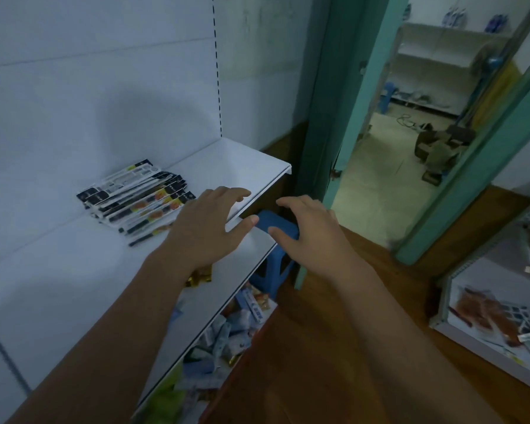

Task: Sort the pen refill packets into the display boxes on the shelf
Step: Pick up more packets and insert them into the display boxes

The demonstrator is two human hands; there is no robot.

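A loose pile of long black-and-white pen refill packets (135, 198) lies on the white shelf (74, 270), toward the back wall. My left hand (205, 224) hovers over the shelf's front edge just right of the pile, fingers spread, holding nothing. My right hand (309, 231) hangs past the shelf edge above a blue plastic stool (273, 240), fingers apart and empty. No display box is in view.
A small gold wrapper (198, 278) lies on the shelf under my left wrist. Several small packets (224, 338) fill the shelf below. A teal door frame (349, 102) opens to another room on the right. A low shelf with goods (496, 316) stands at the far right.
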